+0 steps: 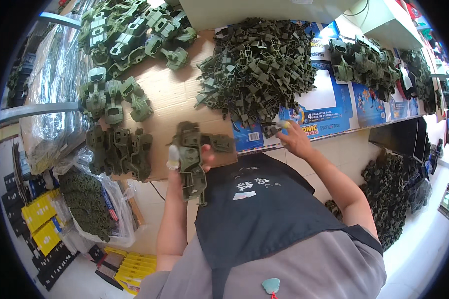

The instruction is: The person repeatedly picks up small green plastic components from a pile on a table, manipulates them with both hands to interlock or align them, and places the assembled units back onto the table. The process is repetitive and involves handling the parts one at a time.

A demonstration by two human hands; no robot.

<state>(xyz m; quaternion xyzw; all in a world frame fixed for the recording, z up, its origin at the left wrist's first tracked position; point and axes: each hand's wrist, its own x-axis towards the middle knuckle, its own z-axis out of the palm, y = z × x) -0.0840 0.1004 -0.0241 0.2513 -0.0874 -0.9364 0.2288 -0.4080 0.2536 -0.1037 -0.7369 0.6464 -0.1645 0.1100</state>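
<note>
My left hand (pixel 208 158) is closed round an olive-green moulded plastic toy vehicle body (pixel 191 162), held up above the near edge of the cardboard-covered table; a white covering shows on one finger. My right hand (pixel 297 141) pinches a small dark-green plastic part (pixel 271 130) at the near edge of a big heap of small green plastic parts (pixel 257 70). A yellowish covering shows on a fingertip of that hand. Left of my left hand, a row of similar green vehicle bodies (pixel 118 152) lies on the cardboard (pixel 169 94).
More green bodies (pixel 129 35) are stacked at the far left, others (pixel 366 65) at the right. Blue printed card (pixel 329 112) lies under the heap. A clear bag of green parts (pixel 87 204) and yellow trays (pixel 134 269) stand lower left. Dark-green parts (pixel 384 194) lie piled lower right.
</note>
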